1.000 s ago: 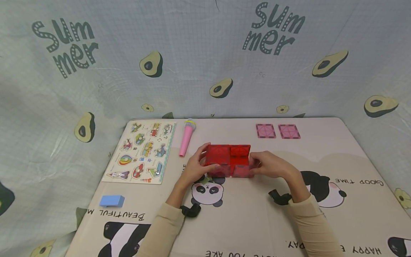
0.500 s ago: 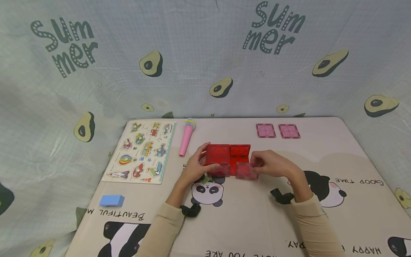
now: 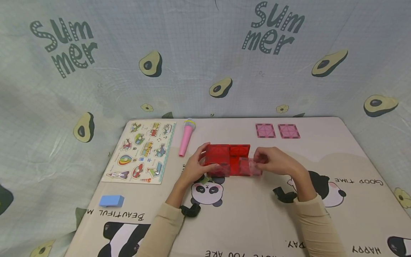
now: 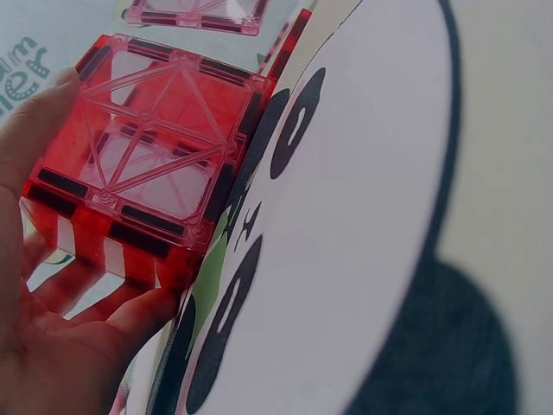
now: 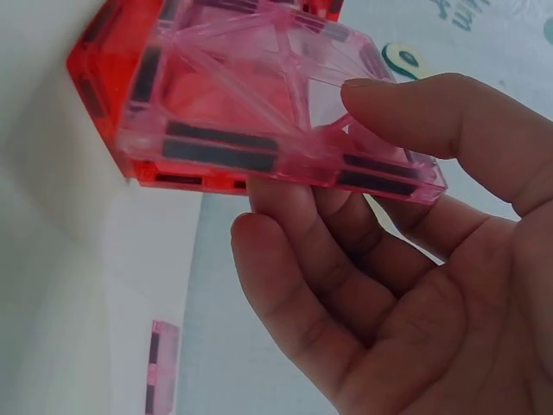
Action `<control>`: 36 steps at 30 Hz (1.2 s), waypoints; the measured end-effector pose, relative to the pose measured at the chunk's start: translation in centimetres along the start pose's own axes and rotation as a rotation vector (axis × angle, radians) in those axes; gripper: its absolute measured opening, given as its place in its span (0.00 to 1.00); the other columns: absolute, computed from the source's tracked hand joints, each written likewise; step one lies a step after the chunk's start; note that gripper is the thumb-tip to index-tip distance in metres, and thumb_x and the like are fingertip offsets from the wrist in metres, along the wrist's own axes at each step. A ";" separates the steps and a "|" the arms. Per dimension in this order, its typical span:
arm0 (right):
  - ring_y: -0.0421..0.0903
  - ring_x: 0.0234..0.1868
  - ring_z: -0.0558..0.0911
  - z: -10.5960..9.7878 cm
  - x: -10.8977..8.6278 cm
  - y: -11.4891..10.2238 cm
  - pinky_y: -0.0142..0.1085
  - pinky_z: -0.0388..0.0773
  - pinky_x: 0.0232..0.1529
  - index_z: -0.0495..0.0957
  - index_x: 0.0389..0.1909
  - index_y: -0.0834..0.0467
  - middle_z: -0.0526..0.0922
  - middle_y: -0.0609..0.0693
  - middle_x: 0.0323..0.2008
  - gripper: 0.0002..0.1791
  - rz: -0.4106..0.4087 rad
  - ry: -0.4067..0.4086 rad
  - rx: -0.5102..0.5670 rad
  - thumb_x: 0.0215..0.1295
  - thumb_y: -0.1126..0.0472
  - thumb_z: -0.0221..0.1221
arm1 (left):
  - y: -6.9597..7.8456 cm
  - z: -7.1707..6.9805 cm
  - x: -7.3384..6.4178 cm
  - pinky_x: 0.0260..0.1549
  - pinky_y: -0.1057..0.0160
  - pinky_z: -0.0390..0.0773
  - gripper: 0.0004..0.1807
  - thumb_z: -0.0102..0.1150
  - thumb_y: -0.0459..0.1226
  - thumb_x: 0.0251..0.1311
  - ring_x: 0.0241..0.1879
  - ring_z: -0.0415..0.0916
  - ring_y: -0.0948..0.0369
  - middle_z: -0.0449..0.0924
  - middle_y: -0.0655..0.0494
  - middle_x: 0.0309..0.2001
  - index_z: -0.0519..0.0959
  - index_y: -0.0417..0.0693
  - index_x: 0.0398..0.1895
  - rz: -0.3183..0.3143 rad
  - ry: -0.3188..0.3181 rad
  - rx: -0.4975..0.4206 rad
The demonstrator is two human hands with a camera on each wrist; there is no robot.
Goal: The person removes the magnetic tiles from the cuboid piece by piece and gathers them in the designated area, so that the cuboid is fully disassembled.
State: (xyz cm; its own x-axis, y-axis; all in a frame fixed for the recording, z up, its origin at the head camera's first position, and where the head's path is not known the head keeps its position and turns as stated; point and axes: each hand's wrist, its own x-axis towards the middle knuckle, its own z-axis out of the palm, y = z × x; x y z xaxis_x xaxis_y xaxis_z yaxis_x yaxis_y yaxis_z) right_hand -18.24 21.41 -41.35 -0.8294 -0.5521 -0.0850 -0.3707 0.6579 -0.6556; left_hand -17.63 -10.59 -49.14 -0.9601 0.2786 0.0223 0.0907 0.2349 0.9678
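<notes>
A box-like build of translucent red magnetic tiles stands on the table in the head view, its right half showing an open front. My left hand grips its left side, the thumb at the upper edge in the left wrist view and fingers round the side. A pink magnetic tile covers the front of that left half. With thumb and fingers, my right hand pinches another pink magnetic tile, tilted at the right end of the build and overlapping it in the head view.
Two pink tiles lie side by side toward the back right. Left of the build are a pink toy microphone and a vehicle puzzle board. A blue block lies at the front left. A printed curtain rises behind the table.
My right hand has drawn its pink tile away from the front of the build, rightward, and turned it. My left hand and the red build have stayed in place.
</notes>
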 end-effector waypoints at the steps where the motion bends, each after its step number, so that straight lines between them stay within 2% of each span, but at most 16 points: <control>1: 0.43 0.31 0.76 -0.1 0.0 0.0 0.30 0.78 0.32 0.79 0.36 0.54 0.79 0.44 0.28 0.06 0.002 0.005 0.000 0.62 0.64 0.66 | 0.0 0.0 0.0 0.60 0.50 0.79 0.49 0.73 0.42 0.55 0.70 0.68 0.48 0.65 0.53 0.71 0.57 0.57 0.78 0.001 0.000 0.000; 15: 0.44 0.34 0.77 -0.8 -0.6 0.4 0.32 0.79 0.34 0.78 0.43 0.57 0.80 0.48 0.33 0.05 -0.004 0.088 0.032 0.69 0.62 0.60 | -0.1 0.0 0.1 0.60 0.50 0.79 0.49 0.73 0.43 0.55 0.70 0.67 0.48 0.65 0.52 0.71 0.57 0.58 0.78 -0.004 0.001 0.004; 20: 0.44 0.31 0.78 -1.0 -0.7 0.5 0.32 0.79 0.30 0.76 0.45 0.58 0.79 0.51 0.33 0.06 -0.005 0.090 0.057 0.71 0.62 0.58 | 0.0 0.0 0.1 0.61 0.50 0.79 0.49 0.73 0.42 0.55 0.70 0.68 0.48 0.65 0.52 0.71 0.57 0.57 0.78 -0.006 0.000 -0.003; 26: 0.45 0.31 0.80 -1.1 -0.8 0.6 0.33 0.82 0.33 0.72 0.48 0.59 0.78 0.53 0.34 0.07 0.015 0.081 0.087 0.74 0.61 0.56 | -0.1 0.0 0.2 0.61 0.51 0.79 0.49 0.73 0.42 0.55 0.70 0.68 0.48 0.65 0.52 0.71 0.57 0.57 0.78 -0.008 -0.002 -0.010; 30: 0.50 0.31 0.82 -1.2 -0.9 0.6 0.34 0.85 0.32 0.70 0.49 0.60 0.77 0.54 0.35 0.08 0.034 0.072 0.132 0.75 0.61 0.54 | -0.1 0.0 0.1 0.61 0.51 0.79 0.49 0.73 0.42 0.55 0.70 0.69 0.48 0.65 0.52 0.71 0.57 0.57 0.78 -0.005 -0.001 -0.010; 33: 0.52 0.31 0.81 -1.3 -1.0 0.5 0.35 0.86 0.29 0.69 0.50 0.60 0.76 0.56 0.35 0.10 0.052 0.071 0.165 0.76 0.60 0.54 | -0.1 0.0 0.1 0.60 0.50 0.79 0.49 0.73 0.42 0.55 0.70 0.68 0.48 0.65 0.52 0.71 0.57 0.57 0.78 -0.005 0.000 -0.005; 36: 0.50 0.32 0.79 -1.3 -1.0 0.5 0.35 0.86 0.29 0.69 0.51 0.61 0.76 0.57 0.36 0.12 0.064 0.081 0.169 0.75 0.59 0.54 | -0.1 0.0 0.1 0.60 0.49 0.79 0.49 0.73 0.42 0.55 0.70 0.68 0.47 0.65 0.52 0.71 0.57 0.58 0.78 -0.007 0.002 0.000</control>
State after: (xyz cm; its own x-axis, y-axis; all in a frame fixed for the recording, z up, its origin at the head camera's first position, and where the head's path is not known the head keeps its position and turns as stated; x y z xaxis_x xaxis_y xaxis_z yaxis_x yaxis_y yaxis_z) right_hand -18.17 22.98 -40.61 -0.8825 -0.4643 -0.0746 -0.2461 0.5913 -0.7680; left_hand -17.75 -10.56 -49.24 -0.9613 0.2752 0.0160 0.0839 0.2367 0.9679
